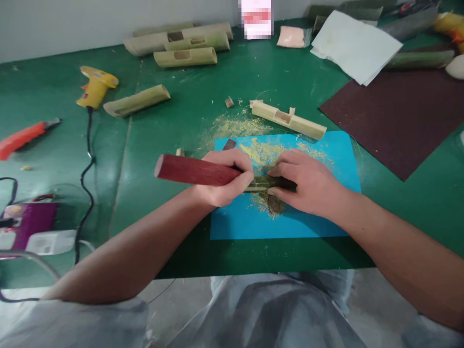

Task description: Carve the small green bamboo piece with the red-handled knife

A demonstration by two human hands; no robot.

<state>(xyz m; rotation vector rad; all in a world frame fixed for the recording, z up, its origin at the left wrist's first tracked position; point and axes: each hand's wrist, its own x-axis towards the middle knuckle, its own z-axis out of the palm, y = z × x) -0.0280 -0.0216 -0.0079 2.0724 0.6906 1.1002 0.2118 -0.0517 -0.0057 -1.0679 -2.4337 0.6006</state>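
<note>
My left hand is wrapped round a tool with a thick red wooden handle, which points out to the left. Its working end is mostly hidden by the fingers, so its kind cannot be made out. My right hand grips a green bamboo piece between thumb and fingers. The tool's hidden end lies close against the left part of this bamboo. Beneath both hands is a blue sheet, strewn with pale yellow shavings. A small brown scrap pokes out below the bamboo.
Behind the sheet lies a notched bamboo tube. Several more bamboo tubes are at the back. On the left are a yellow hot glue gun, a red-handled cutter and a purple power strip. Brown sandpaper spreads on the right.
</note>
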